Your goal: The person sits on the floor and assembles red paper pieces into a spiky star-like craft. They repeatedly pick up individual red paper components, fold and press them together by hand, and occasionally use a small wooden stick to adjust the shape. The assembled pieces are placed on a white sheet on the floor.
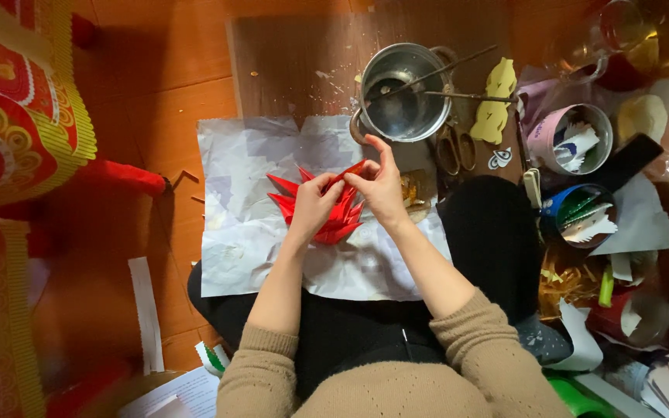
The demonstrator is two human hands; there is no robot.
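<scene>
Where the two hands meet over the white sheet, a spiky piece of folded red paper is being worked.

Red paper piece [327,209]: a fan of pointed red folds, tips spreading left and down, lying on the crumpled white paper sheet [234,224] in front of the person's lap.

Red strip [346,172]: a narrow red point standing up and to the right from the piece, caught between the fingertips of both hands.

Left hand [315,205]: resting on top of the red folds, thumb and forefinger pinched closed on the lower end of the strip.

Right hand [381,186]: just beside the left and touching it, fingers curled, fingertips nipped on the upper end of the same strip.

Sleeves: both forearms come out of a tan knitted pullover [396,379]; dark trousers show under them.

White sheet: spread on a wooden floor, its far edge overlapping a brown board [296,62].

Metal pot [404,93]: round, shiny, on the board just beyond the hands, with two thin sticks [458,77] laid across its rim.

Scissors [454,147]: just right of the pot, handles toward the person.

Yellow cut-out shape [495,101]: right of the pot, beside the sticks.

Round tubs: a pale one [571,139] and a blue one [578,213] at the right, each holding paper scraps.

Left side: red and gold patterned decoration [17,108], well apart from the hands, and a loose white paper strip [146,310] on the floor.
</scene>
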